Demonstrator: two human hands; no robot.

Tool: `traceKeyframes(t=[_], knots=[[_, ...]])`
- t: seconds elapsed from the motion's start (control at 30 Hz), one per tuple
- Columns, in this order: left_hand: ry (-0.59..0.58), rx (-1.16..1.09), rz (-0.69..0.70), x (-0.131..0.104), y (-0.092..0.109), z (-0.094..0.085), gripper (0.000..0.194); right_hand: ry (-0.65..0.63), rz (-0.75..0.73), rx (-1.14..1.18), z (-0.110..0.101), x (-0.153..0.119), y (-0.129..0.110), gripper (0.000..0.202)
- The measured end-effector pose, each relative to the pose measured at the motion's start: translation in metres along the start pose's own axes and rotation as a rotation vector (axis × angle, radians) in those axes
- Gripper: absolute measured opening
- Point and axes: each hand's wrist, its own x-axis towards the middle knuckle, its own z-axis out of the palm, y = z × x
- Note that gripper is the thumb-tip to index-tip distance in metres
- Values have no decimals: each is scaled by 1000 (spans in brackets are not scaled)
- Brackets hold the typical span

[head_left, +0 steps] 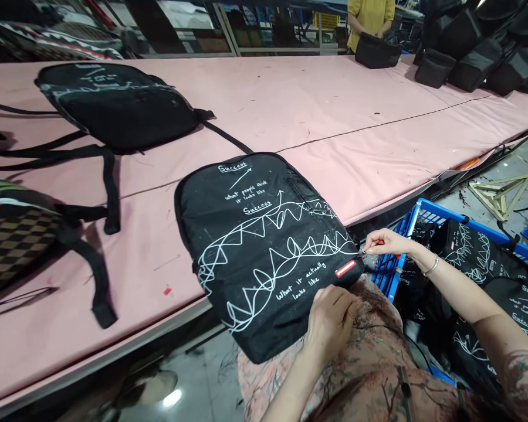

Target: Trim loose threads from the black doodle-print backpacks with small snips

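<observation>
Pink table (229,99); backpack (250,258) (black) against left fingers (350,305).

backpack (264,252): black, white lettering and looping zigzag lines | label (345,269) on backpack: red | table (286,105) behind backpack: pink | crate (432,212) right of backpack: blue | checked bag (22,237) left of backpack: tan and black | dress (361,357) below backpack: brownish pink, plant print | shirt (369,16) beyond backpack: yellow

One left hand (332,319), one right hand (385,241), one bracelet (432,266), one bench (317,105), one co-worker (372,17), two blue baskets (427,208); two white-printed backpacks (264,231) outside them. The heaped bags (475,64) overlap beyond counting.
</observation>
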Motion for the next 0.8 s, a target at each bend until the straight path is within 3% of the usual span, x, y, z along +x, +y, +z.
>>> traceKeyframes(t=[0.33, 0.57, 0.8], knots=[[21, -53, -35, 0, -1, 0, 27, -16, 20, -19, -7, -1, 3, 31], [26, -89, -44, -2, -1, 0, 26, -72, 41, -27, 6, 11, -8, 32], [63, -95, -33, -3, 0, -1, 28, -176, -35, -132, 19, 20, -22, 25]])
